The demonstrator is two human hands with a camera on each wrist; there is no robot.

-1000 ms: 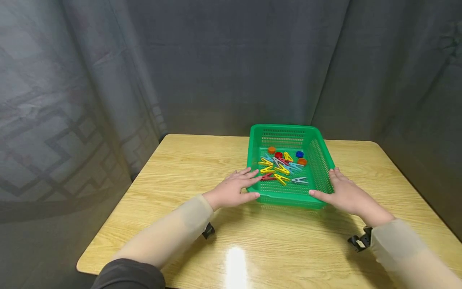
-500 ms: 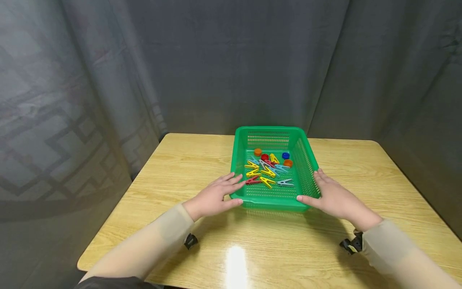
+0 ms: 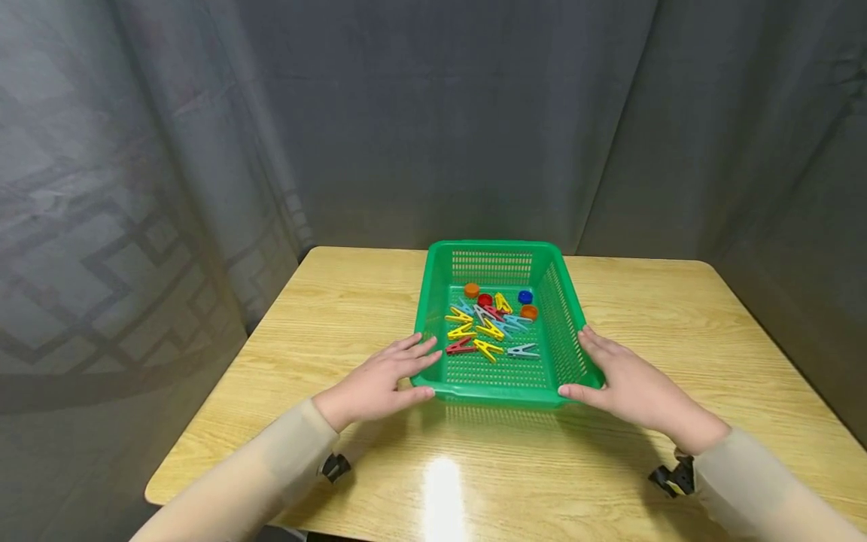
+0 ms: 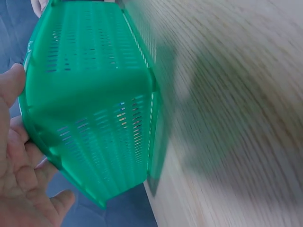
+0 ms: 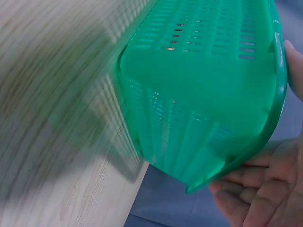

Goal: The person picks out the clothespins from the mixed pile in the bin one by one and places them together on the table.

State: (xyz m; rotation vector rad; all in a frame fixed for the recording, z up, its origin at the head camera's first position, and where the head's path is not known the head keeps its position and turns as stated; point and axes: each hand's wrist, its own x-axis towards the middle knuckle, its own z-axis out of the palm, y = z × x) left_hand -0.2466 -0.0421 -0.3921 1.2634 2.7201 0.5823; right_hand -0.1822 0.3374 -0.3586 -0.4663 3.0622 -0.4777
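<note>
A green plastic basket (image 3: 497, 394) with slotted walls stands on the wooden table. Inside lie several clothespins in yellow, red, blue and grey, among them a yellow clothespin (image 3: 488, 349) and a grey clothespin (image 3: 522, 351). Toward the back are bottle caps: a blue cap (image 3: 525, 296), a red cap (image 3: 485, 299) and two orange ones, the nearer orange cap (image 3: 529, 312) at the right. My left hand (image 3: 379, 380) rests at the near left corner, fingers spread straight over the rim. At the near right corner my right hand (image 3: 637, 388) touches the rim, thumb on the front edge, fingers along the side.
The wooden table (image 3: 325, 316) reaches from the basket out to both sides. Grey curtains (image 3: 433, 135) hang behind it and along the left and right. A wrist camera (image 3: 335, 467) is strapped under the left wrist, and another camera (image 3: 672, 479) under the right.
The basket has slid left and a little nearer to me, with both hands staying at its near corners. Its clothespins and caps have moved along with it.
</note>
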